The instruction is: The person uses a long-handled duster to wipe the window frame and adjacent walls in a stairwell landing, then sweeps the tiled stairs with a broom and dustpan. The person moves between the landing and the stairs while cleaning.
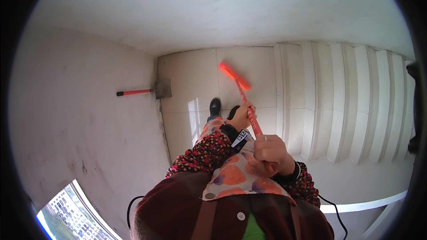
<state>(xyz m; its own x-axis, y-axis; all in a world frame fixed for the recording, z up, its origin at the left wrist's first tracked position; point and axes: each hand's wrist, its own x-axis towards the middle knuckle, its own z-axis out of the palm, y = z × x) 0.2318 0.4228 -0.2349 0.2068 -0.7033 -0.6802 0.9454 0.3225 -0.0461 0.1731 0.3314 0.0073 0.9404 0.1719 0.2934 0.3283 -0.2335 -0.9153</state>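
Observation:
A broom with an orange-red head point(235, 75) and a red handle point(254, 125) slants across the view in front of me. Its bristle head is on or just over the tiled landing floor point(190, 70), slightly blurred. My left hand point(243, 116) grips the handle partway down, beyond a wrist that wears a black strap with a tag. Closer to my body, my right hand point(271, 153) is wrapped around the handle's upper part, whose end shows below the fingers. At the left, a dark dustpan point(163, 89) rests at the wall's foot, its red handle point(136, 92) tilted toward the wall.
A flight of pale tiled stairs point(333, 100) begins at the landing's right edge. Scuffed walls stand at the left point(83, 106) and ahead point(227, 13). My black shoes point(215, 106) are just short of the broom head. A window point(75, 213) is at the lower left.

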